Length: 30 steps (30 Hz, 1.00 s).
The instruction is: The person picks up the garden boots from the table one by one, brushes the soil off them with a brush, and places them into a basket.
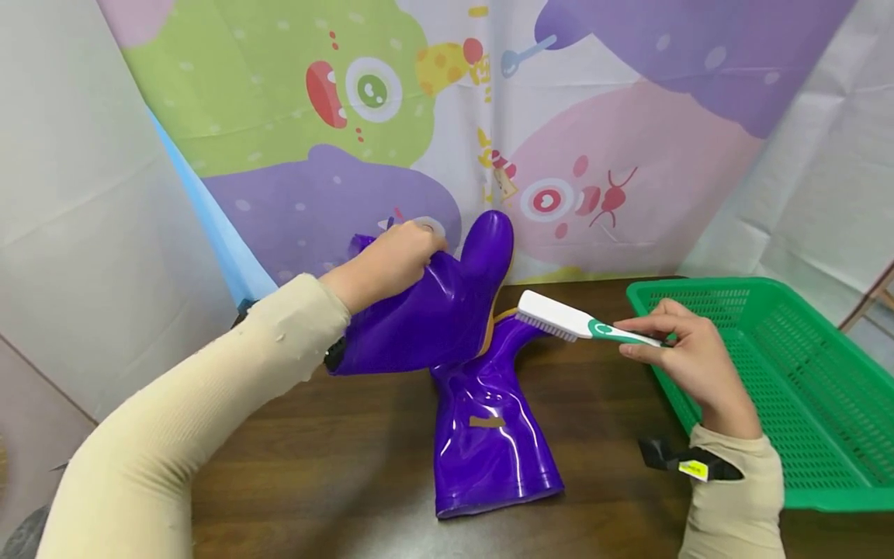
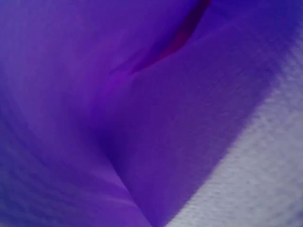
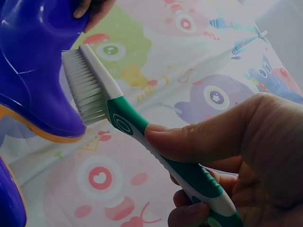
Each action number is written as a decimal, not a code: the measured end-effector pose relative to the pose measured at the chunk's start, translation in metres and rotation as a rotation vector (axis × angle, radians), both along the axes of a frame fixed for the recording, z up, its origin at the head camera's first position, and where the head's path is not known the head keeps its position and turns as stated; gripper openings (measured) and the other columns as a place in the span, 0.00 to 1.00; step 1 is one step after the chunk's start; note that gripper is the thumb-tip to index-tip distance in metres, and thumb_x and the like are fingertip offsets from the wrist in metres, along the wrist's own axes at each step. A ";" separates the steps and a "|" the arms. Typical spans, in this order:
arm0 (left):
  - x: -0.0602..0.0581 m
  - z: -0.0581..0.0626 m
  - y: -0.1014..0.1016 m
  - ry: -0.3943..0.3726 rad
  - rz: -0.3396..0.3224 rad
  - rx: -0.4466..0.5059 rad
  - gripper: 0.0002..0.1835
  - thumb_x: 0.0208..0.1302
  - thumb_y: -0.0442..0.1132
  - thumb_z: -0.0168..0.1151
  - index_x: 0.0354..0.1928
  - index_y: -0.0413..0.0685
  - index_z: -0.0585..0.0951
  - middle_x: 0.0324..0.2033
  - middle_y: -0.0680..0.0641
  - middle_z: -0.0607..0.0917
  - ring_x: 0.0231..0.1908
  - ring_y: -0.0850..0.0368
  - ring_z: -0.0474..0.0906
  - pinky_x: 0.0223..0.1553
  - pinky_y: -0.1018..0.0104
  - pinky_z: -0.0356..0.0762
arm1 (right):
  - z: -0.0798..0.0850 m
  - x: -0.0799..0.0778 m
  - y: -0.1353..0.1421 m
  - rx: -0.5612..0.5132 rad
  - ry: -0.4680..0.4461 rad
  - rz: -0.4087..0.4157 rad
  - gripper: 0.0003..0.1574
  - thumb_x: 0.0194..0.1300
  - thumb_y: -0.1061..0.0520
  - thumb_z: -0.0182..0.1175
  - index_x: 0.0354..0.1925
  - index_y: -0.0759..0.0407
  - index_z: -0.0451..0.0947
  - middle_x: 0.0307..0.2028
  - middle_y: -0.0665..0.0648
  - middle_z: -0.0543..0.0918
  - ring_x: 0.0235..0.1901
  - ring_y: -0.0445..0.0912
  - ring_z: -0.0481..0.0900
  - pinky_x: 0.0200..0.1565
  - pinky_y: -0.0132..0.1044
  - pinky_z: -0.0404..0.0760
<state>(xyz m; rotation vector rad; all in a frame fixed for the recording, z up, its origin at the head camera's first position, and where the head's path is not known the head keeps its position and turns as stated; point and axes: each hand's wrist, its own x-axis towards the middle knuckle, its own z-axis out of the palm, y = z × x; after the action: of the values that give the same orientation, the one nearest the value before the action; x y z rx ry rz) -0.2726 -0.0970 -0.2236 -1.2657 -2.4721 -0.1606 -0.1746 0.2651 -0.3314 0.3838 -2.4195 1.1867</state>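
My left hand [image 1: 394,264] grips a shiny purple rain boot [image 1: 412,326] by its shaft and holds it raised, toe pointing up. Purple material fills the left wrist view, blurred and close. In my right hand [image 1: 687,361] is a white and green scrub brush [image 1: 559,317], pinched by the handle with its bristles facing down and left. The right wrist view has the thumb along the brush handle [image 3: 165,165] and the bristles [image 3: 84,85] close to the boot's toe [image 3: 66,120]. A second purple boot [image 1: 489,442] lies on the table under the raised one.
A green plastic basket [image 1: 775,291] stands on the right of the brown wooden table [image 1: 314,458], close beside the right hand. Behind the table hangs a curtain [image 1: 279,93] with cartoon monsters. Pale sheets [image 1: 63,194] flank the sides.
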 end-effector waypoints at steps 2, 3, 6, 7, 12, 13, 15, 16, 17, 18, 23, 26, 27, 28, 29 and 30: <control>0.001 -0.001 0.000 0.039 0.001 -0.001 0.11 0.50 0.15 0.54 0.29 0.36 0.80 0.25 0.42 0.78 0.34 0.39 0.80 0.38 0.49 0.79 | 0.001 0.000 -0.001 -0.003 -0.006 0.001 0.16 0.51 0.69 0.74 0.41 0.68 0.87 0.25 0.52 0.68 0.29 0.41 0.64 0.27 0.34 0.63; 0.002 0.000 0.000 0.056 -0.005 0.002 0.11 0.50 0.15 0.53 0.27 0.36 0.78 0.25 0.42 0.78 0.32 0.39 0.80 0.36 0.49 0.78 | 0.002 0.000 -0.001 -0.003 -0.008 0.000 0.16 0.51 0.69 0.74 0.41 0.68 0.87 0.25 0.52 0.68 0.29 0.41 0.64 0.27 0.34 0.63; 0.003 0.002 0.000 0.102 -0.025 -0.014 0.12 0.51 0.15 0.51 0.26 0.37 0.77 0.25 0.42 0.77 0.31 0.39 0.79 0.36 0.48 0.78 | 0.002 0.001 -0.001 -0.004 -0.007 -0.003 0.16 0.51 0.69 0.74 0.42 0.68 0.87 0.25 0.52 0.68 0.29 0.41 0.63 0.27 0.34 0.63; 0.003 0.002 0.000 0.123 -0.036 -0.029 0.12 0.51 0.15 0.50 0.25 0.37 0.77 0.25 0.43 0.76 0.30 0.40 0.78 0.36 0.48 0.78 | 0.002 0.001 -0.002 -0.004 -0.009 -0.005 0.16 0.51 0.69 0.74 0.42 0.68 0.87 0.25 0.52 0.68 0.28 0.42 0.63 0.27 0.34 0.63; 0.002 0.003 0.000 0.242 -0.093 -0.122 0.09 0.56 0.18 0.54 0.26 0.35 0.79 0.25 0.41 0.78 0.30 0.41 0.77 0.38 0.49 0.77 | 0.002 0.001 -0.002 -0.003 -0.012 -0.014 0.16 0.51 0.69 0.74 0.41 0.67 0.87 0.25 0.52 0.68 0.28 0.42 0.63 0.27 0.34 0.63; 0.002 0.004 0.000 0.261 -0.104 -0.139 0.08 0.57 0.19 0.55 0.27 0.35 0.80 0.25 0.41 0.78 0.31 0.41 0.77 0.39 0.49 0.77 | 0.002 0.001 -0.002 -0.003 -0.010 -0.015 0.16 0.51 0.69 0.74 0.41 0.67 0.87 0.25 0.52 0.68 0.28 0.42 0.63 0.27 0.34 0.63; 0.002 0.005 0.001 0.288 -0.122 -0.169 0.07 0.59 0.21 0.56 0.27 0.35 0.80 0.26 0.40 0.79 0.32 0.42 0.77 0.39 0.50 0.77 | 0.002 0.001 -0.001 -0.005 -0.004 -0.013 0.16 0.51 0.69 0.74 0.41 0.68 0.87 0.24 0.51 0.68 0.28 0.42 0.63 0.27 0.34 0.62; 0.001 0.006 0.002 0.298 -0.131 -0.182 0.07 0.59 0.22 0.56 0.28 0.35 0.81 0.26 0.41 0.79 0.32 0.42 0.77 0.40 0.50 0.77 | 0.003 0.001 -0.001 -0.006 -0.001 -0.013 0.16 0.51 0.68 0.74 0.41 0.68 0.87 0.24 0.51 0.68 0.28 0.42 0.64 0.27 0.34 0.62; 0.001 0.006 0.003 0.308 -0.142 -0.195 0.07 0.60 0.23 0.56 0.28 0.36 0.81 0.27 0.41 0.80 0.32 0.43 0.78 0.40 0.50 0.77 | 0.003 0.002 -0.001 -0.009 0.002 -0.012 0.16 0.51 0.68 0.74 0.41 0.68 0.87 0.25 0.51 0.68 0.28 0.42 0.64 0.27 0.34 0.63; 0.001 0.007 0.004 0.318 -0.155 -0.207 0.07 0.60 0.24 0.56 0.28 0.36 0.81 0.27 0.41 0.80 0.33 0.43 0.78 0.40 0.51 0.77 | 0.004 0.003 -0.001 -0.017 0.003 -0.010 0.15 0.51 0.68 0.74 0.41 0.68 0.87 0.25 0.51 0.69 0.28 0.42 0.64 0.27 0.34 0.63; 0.001 0.011 0.008 0.390 -0.256 -0.269 0.08 0.62 0.24 0.57 0.28 0.37 0.82 0.26 0.43 0.79 0.31 0.45 0.76 0.38 0.53 0.76 | 0.007 0.009 -0.001 -0.041 0.034 0.004 0.15 0.51 0.70 0.74 0.40 0.68 0.87 0.25 0.50 0.70 0.28 0.42 0.64 0.26 0.34 0.63; 0.000 0.015 0.009 0.422 -0.324 -0.305 0.08 0.63 0.24 0.57 0.29 0.38 0.81 0.26 0.44 0.78 0.30 0.46 0.74 0.37 0.54 0.76 | 0.008 0.012 0.000 -0.041 0.056 0.009 0.15 0.50 0.71 0.74 0.40 0.67 0.87 0.25 0.49 0.69 0.28 0.42 0.64 0.26 0.34 0.62; 0.000 0.016 0.010 0.427 -0.346 -0.317 0.07 0.64 0.24 0.57 0.29 0.38 0.81 0.26 0.44 0.78 0.30 0.46 0.74 0.37 0.55 0.76 | 0.009 0.012 0.001 -0.042 0.059 0.009 0.15 0.50 0.71 0.74 0.40 0.67 0.87 0.25 0.49 0.70 0.28 0.41 0.64 0.26 0.34 0.62; -0.001 0.018 0.011 0.433 -0.366 -0.331 0.07 0.64 0.24 0.57 0.29 0.38 0.81 0.26 0.44 0.78 0.30 0.46 0.74 0.38 0.55 0.76 | 0.009 0.013 0.001 -0.043 0.060 0.009 0.15 0.50 0.70 0.74 0.40 0.67 0.88 0.25 0.49 0.70 0.28 0.41 0.64 0.26 0.34 0.62; -0.001 0.021 0.012 0.434 -0.385 -0.344 0.07 0.64 0.24 0.57 0.30 0.38 0.81 0.27 0.45 0.78 0.31 0.46 0.74 0.39 0.56 0.76 | 0.010 0.013 0.001 -0.045 0.060 0.008 0.15 0.50 0.71 0.74 0.40 0.67 0.88 0.25 0.49 0.70 0.28 0.41 0.64 0.26 0.34 0.62; -0.002 0.022 0.013 0.439 -0.402 -0.356 0.06 0.64 0.25 0.57 0.31 0.38 0.80 0.27 0.44 0.79 0.31 0.46 0.74 0.40 0.56 0.77 | 0.011 0.014 0.002 -0.048 0.059 0.007 0.15 0.50 0.71 0.74 0.40 0.67 0.88 0.25 0.49 0.70 0.28 0.41 0.64 0.26 0.34 0.62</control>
<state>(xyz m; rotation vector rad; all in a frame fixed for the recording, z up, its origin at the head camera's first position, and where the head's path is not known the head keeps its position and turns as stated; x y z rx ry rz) -0.2743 -0.0841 -0.2011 -1.7181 -1.9043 0.4323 -0.1605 0.2668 -0.3207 0.4073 -2.3366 1.2167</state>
